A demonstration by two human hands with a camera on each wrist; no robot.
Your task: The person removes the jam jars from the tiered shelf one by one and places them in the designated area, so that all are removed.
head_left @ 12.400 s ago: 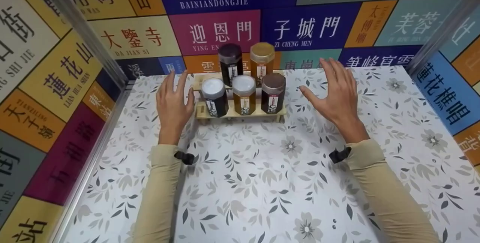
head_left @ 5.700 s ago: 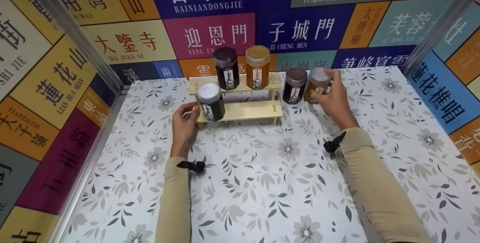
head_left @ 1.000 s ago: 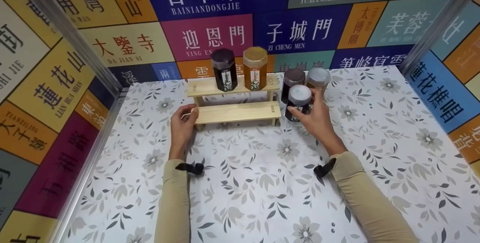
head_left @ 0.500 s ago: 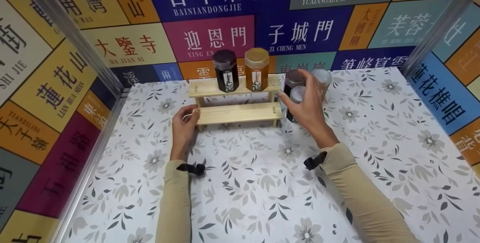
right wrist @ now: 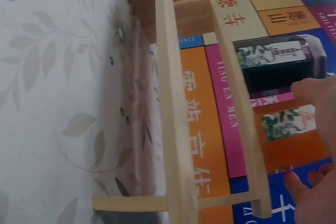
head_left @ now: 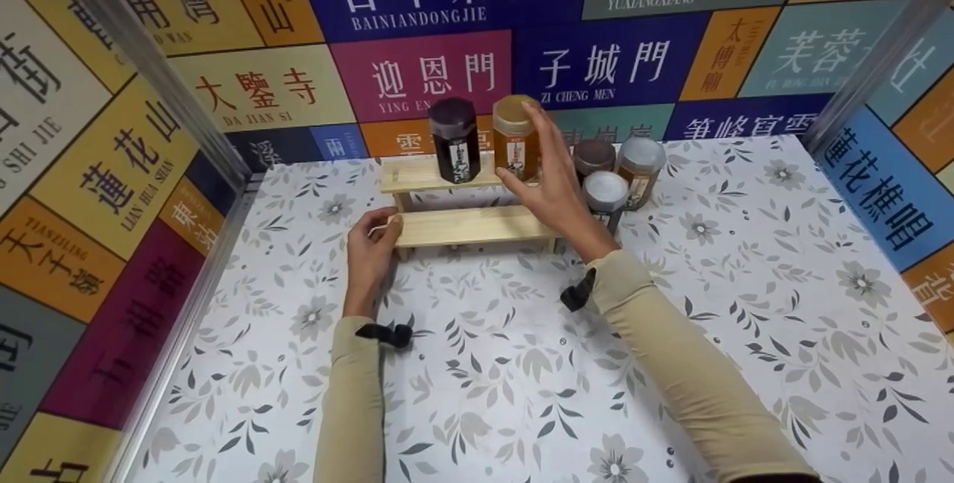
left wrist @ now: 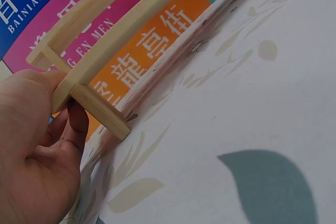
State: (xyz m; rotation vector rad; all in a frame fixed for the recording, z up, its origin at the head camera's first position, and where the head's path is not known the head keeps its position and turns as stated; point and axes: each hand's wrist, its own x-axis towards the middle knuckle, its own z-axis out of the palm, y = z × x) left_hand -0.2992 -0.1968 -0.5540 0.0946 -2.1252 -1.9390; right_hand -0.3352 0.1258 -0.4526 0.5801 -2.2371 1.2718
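My left hand (head_left: 370, 252) pinches the left end of the lower step of a pale wooden two-tier rack (head_left: 469, 226). In the left wrist view its thumb lies on top of the rack's board (left wrist: 107, 53), with fingers underneath. My right hand (head_left: 555, 185) wraps around an amber jar (head_left: 514, 144) with a yellow lid on the upper step, thumb on its near left side, fingers at its right. Beside that jar stands a dark jar (head_left: 454, 144) with a dark lid. The right wrist view shows both labelled jars, my thumb and fingers on either side of the amber one (right wrist: 289, 145).
Right of the rack, close together on the flower-patterned table (head_left: 477, 364), stand a brown-lidded jar (head_left: 594, 155), a silver-lidded amber jar (head_left: 641, 159) and a silver-lidded dark jar (head_left: 605, 191), partly behind my right wrist. A colourful lettered wall (head_left: 425, 69) rises behind.
The front-step jars have been moved onto the table at right. My right hand has let go of the silver-lidded dark jar and moved left to the amber jar. My left hand still holds the rack.
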